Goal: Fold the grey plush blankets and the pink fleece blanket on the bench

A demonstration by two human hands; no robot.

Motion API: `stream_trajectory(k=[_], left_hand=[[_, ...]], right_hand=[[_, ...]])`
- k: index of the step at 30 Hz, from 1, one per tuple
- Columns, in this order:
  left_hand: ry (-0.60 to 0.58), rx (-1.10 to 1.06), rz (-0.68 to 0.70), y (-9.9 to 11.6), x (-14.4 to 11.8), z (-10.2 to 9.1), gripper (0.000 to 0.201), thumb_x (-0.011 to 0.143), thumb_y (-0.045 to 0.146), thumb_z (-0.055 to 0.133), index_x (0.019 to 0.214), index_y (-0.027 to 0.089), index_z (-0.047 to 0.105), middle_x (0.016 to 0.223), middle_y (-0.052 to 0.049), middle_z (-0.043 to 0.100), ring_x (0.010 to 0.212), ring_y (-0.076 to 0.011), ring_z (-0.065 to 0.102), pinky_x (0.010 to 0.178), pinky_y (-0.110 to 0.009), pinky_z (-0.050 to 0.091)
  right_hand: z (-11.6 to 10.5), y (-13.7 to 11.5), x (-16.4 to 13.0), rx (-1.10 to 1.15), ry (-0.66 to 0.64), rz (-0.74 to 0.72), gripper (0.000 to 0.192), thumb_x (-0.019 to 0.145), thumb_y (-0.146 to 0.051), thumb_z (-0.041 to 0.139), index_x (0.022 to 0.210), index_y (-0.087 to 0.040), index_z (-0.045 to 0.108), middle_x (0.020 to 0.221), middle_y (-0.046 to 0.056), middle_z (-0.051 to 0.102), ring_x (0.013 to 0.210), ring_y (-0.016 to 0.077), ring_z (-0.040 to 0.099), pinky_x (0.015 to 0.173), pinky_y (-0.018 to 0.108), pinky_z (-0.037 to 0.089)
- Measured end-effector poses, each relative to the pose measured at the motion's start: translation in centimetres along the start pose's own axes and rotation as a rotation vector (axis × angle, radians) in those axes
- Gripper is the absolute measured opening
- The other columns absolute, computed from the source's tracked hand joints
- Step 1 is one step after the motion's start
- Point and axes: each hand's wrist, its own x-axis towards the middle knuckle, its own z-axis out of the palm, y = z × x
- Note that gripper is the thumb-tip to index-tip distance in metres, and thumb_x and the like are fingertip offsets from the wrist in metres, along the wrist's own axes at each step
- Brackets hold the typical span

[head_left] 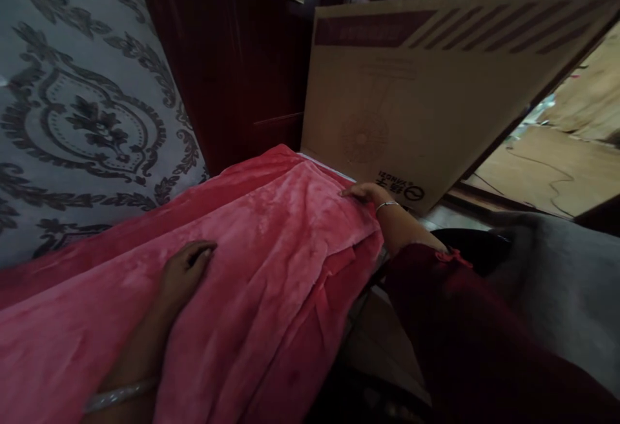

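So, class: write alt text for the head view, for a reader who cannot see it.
Two hands press on a pink blanket: the left hand flat mid-cloth, the right hand at its far edge beside a leaning cardboard box. Patterned grey wallpaper fills the left.

We cannot see what lies under the pink cloth (271, 269) beneath our left hand (186, 272). Beyond our right hand (365, 192), the box (426, 94) runs off the right edge, its print too faint to read.
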Motion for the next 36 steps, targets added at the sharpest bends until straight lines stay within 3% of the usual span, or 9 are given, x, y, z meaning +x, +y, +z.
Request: stream_trajectory(k=[5, 8, 13, 17, 21, 25, 28, 31, 36], left_hand=[[0.003, 0.016, 0.003, 0.2, 0.3, -0.1, 0.038, 0.079, 0.049, 0.047, 0.091, 0.023, 0.072, 0.103, -0.006, 0.077, 0.099, -0.0257, 0.07, 0.092, -0.037, 0.057], [-0.007, 0.009, -0.004, 0.3, 0.3, -0.2, 0.04, 0.078, 0.05, 0.047, 0.091, 0.022, 0.073, 0.102, -0.007, 0.077, 0.098, -0.0264, 0.071, 0.091, -0.038, 0.057], [0.014, -0.009, 0.034, 0.2, 0.3, -0.4, 0.037, 0.078, 0.047, 0.049, 0.09, 0.023, 0.073, 0.102, -0.007, 0.078, 0.096, -0.0255, 0.071, 0.091, -0.037, 0.057], [0.027, -0.031, 0.035, 0.2, 0.3, -0.4, 0.037, 0.077, 0.048, 0.049, 0.088, 0.023, 0.074, 0.1, -0.006, 0.078, 0.095, -0.0251, 0.071, 0.089, -0.036, 0.057], [0.027, -0.036, 0.047, 0.0, 0.4, -0.3, 0.038, 0.076, 0.049, 0.047, 0.087, 0.023, 0.074, 0.099, -0.007, 0.078, 0.094, -0.0254, 0.071, 0.09, -0.037, 0.057], [0.028, -0.027, 0.036, -0.3, 0.5, 0.0, 0.039, 0.076, 0.048, 0.047, 0.089, 0.022, 0.073, 0.1, -0.007, 0.078, 0.095, -0.0257, 0.071, 0.092, -0.038, 0.057], [0.023, -0.02, 0.03, -0.2, 0.5, -0.1, 0.039, 0.076, 0.048, 0.047, 0.089, 0.022, 0.073, 0.1, -0.008, 0.078, 0.096, -0.0263, 0.071, 0.091, -0.039, 0.057], [0.006, -0.005, 0.024, 0.1, 0.5, -0.3, 0.039, 0.076, 0.047, 0.047, 0.09, 0.022, 0.073, 0.1, -0.007, 0.078, 0.096, -0.0268, 0.071, 0.09, -0.039, 0.057], [-0.006, 0.002, 0.02, 0.2, 0.4, -0.5, 0.04, 0.078, 0.048, 0.047, 0.092, 0.022, 0.074, 0.103, -0.007, 0.077, 0.098, -0.0263, 0.071, 0.091, -0.037, 0.057]], right_hand=[[-1.5, -2.3, -3.3, -0.008, -0.055, 0.102, 0.023, 0.066, -0.031, 0.086, 0.073, -0.017, 0.069, 0.056, 0.005, 0.062, 0.068, 0.0261, 0.064, 0.06, 0.036, 0.054], [-1.2, -6.3, -4.4, 0.057, -0.061, -0.007, 0.018, 0.075, -0.029, 0.08, 0.079, -0.015, 0.069, 0.067, 0.007, 0.067, 0.077, 0.0251, 0.066, 0.066, 0.033, 0.055], [0.5, -11.7, -6.1, 0.316, -0.225, -0.314, 0.024, 0.091, -0.03, 0.066, 0.11, -0.017, 0.064, 0.091, 0.008, 0.072, 0.082, 0.0168, 0.067, 0.078, 0.031, 0.057], [1.1, -8.5, -8.0, 0.196, -0.004, -0.155, 0.005, 0.089, -0.021, 0.063, 0.088, -0.016, 0.064, 0.067, 0.002, 0.065, 0.061, 0.013, 0.06, 0.066, 0.026, 0.054], [1.0, -1.7, -9.6, 0.076, 0.092, -0.01, 0.025, 0.084, -0.022, 0.068, 0.063, -0.018, 0.056, 0.049, -0.002, 0.049, 0.05, 0.0133, 0.051, 0.057, 0.026, 0.049], [1.2, 2.2, -11.1, 0.05, 0.078, 0.024, 0.031, 0.086, -0.032, 0.068, 0.062, -0.02, 0.053, 0.052, -0.003, 0.052, 0.05, 0.0128, 0.051, 0.056, 0.027, 0.048], [2.0, 2.1, -11.7, 0.072, 0.075, -0.054, 0.027, 0.082, -0.038, 0.071, 0.067, -0.021, 0.057, 0.064, 0.001, 0.063, 0.062, 0.0169, 0.061, 0.063, 0.028, 0.053], [2.2, 0.2, -11.4, 0.058, 0.163, -0.155, 0.02, 0.089, -0.04, 0.061, 0.089, -0.02, 0.065, 0.083, 0.004, 0.071, 0.079, 0.0192, 0.067, 0.073, 0.029, 0.055], [-0.9, -2.5, -9.6, -0.128, 0.432, -0.178, 0.029, 0.094, -0.03, 0.053, 0.12, -0.021, 0.064, 0.122, 0.009, 0.068, 0.116, 0.0238, 0.06, 0.097, 0.032, 0.048]])
